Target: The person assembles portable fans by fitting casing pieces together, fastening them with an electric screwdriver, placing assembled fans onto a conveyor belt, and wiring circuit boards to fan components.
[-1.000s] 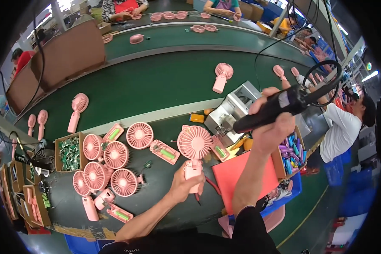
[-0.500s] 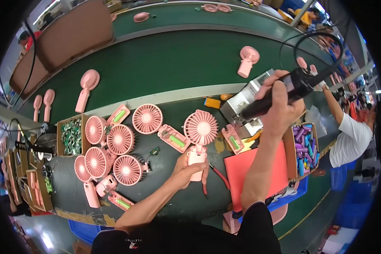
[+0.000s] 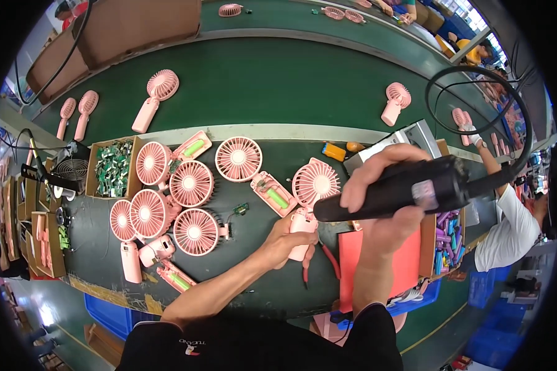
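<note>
My left hand [image 3: 282,245] is closed around the handle of a pink handheld fan [image 3: 315,183], whose round grille points away from me. In my right hand [image 3: 393,232] is a black electric screwdriver [image 3: 387,193] with a cable, held almost level. Its front end is over the fan's neck, just right of my left hand; whether the tip touches the fan cannot be made out. Just right of the left hand lie red-handled pliers [image 3: 329,260]. Left of the held fan is an opened pink handle [image 3: 273,193] with a green battery cell inside.
Several pink fans [image 3: 190,183] lie at the left, beside a box [image 3: 136,162] of circuit boards. A red sheet [image 3: 407,263] and a box [image 3: 427,247] of coloured cells are at the right. A metal device [image 3: 418,137] stands behind the screwdriver. Beyond runs a green conveyor [image 3: 278,86] with fans.
My right hand has brought the screwdriver from the metal device toward me and left, over the held fan. The left hand keeps its hold. The whole view has shifted.
</note>
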`<state>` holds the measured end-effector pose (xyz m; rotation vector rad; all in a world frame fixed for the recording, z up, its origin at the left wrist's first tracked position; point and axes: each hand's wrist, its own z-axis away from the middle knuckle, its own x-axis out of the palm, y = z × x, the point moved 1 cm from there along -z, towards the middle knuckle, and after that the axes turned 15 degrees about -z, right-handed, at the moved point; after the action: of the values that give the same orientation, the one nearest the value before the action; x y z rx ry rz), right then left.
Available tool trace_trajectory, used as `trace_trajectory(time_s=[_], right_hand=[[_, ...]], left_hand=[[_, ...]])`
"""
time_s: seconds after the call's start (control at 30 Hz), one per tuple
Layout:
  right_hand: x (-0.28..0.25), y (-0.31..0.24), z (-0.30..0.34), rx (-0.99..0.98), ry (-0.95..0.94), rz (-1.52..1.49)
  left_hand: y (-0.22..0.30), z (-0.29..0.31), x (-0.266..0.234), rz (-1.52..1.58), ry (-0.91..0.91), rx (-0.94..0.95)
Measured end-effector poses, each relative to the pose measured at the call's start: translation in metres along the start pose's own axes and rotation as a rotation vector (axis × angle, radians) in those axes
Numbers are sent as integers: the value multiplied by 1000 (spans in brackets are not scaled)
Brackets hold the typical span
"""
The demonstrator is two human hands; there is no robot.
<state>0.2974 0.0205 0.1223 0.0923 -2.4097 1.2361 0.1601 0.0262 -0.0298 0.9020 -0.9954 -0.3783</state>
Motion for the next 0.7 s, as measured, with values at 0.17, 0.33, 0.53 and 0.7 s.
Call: trace_trajectory(time_s=[0.17, 0.33, 0.53, 0.7], right_hand=[[16, 11, 5, 56, 14, -30], [4, 22, 2, -8, -88, -118], [10, 31, -2, -26, -130, -248], [1, 31, 13, 217, 5, -56]], left_hand=[[2, 0, 4, 14, 42, 47], [5, -1, 6, 26, 13, 54], [9, -3, -1, 16, 15, 15], [-20, -10, -3, -11, -23, -18]])
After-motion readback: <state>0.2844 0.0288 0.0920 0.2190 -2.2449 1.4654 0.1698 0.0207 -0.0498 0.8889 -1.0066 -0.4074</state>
